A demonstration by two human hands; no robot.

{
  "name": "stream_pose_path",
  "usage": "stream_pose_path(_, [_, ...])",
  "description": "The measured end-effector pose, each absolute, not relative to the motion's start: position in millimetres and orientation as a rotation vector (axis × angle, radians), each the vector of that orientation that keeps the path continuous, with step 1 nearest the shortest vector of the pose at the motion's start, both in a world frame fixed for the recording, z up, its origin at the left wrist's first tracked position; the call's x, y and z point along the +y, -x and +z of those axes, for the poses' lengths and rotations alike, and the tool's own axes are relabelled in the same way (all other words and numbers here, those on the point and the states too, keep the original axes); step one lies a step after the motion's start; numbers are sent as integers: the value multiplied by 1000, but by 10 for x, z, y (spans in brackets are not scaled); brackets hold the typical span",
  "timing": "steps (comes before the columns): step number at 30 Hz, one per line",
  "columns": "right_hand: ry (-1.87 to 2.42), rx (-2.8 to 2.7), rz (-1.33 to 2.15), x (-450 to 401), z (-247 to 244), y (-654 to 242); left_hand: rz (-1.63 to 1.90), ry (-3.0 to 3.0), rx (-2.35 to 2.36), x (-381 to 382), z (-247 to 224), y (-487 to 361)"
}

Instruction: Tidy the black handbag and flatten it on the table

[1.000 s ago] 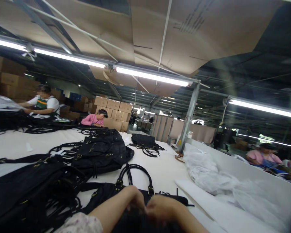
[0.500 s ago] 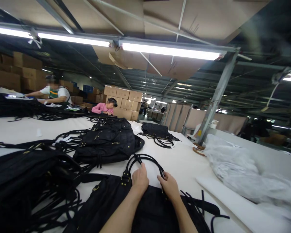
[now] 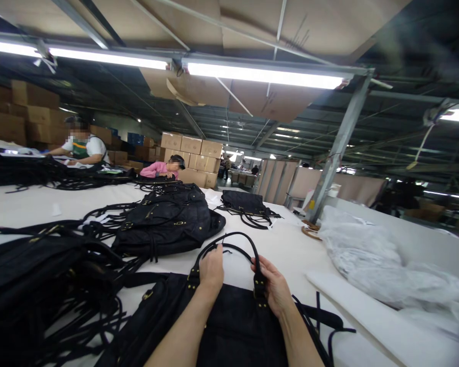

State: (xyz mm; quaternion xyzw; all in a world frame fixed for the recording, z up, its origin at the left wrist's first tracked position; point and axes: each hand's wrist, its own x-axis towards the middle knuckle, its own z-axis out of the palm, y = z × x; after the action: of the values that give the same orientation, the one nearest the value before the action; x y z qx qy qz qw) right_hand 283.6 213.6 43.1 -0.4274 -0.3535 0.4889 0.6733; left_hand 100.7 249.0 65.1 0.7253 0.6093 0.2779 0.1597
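Nearest on the white table [image 3: 290, 255] lies one black handbag [image 3: 229, 326]. The left hand [image 3: 211, 267] curls closed around its looped handle [image 3: 229, 244]; the right hand [image 3: 273, 285] pinches the same handle at its brass fitting. Left of that handbag sits one heap of black bags [image 3: 42, 275]. Beyond it lie two more bags [image 3: 168, 224], then two seated people [image 3: 162, 168].

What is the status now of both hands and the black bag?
Left hand and right hand grip the handles of the black bag. Bag lies flat on the white table. Nothing blocks.
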Motion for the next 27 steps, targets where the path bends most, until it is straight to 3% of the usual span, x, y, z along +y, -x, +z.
stream_pose_path(6, [879, -1087, 1066, 2053, 657, -2879, 846, -2265, 1011, 2268, 627, -1316])
stream_pose_path(10, [1110, -1464, 766, 2094, 671, -2964, 713, -2346, 798, 2245, 535, -1335])
stream_pose_path(14, [1602, -1802, 401, 2098, 438, -3064, 671, -2391, 887, 2282, 485, -1311])
stream_pose_path(19, [1999, -1719, 156, 2175, 311, -3127, 649, -2458, 1106, 2247, 478, -1309])
stream_pose_path(27, [2228, -1671, 230, 2802, 449, -2894, 512, -2453, 1188, 2234, 416, -1281])
